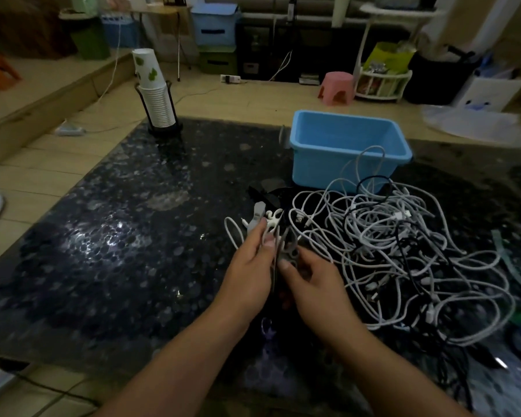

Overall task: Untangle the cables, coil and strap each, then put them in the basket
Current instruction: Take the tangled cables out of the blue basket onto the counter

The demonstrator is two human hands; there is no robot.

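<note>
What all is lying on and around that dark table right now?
basket: one, light blue, far side of the table, nothing visible inside
cable tangle: one heap, mostly white with a few black cables, right of the hands, in front of the basket
cable straps: a few, grey, white and black, between the basket and the hands
paper cups: one stack, white with green leaves, in a black holder at the far left of the table
table: one, dark and speckled
stool: one, pink, on the floor behind
left hand: holds a white cable loop
right hand: pinches a grey strap
</note>
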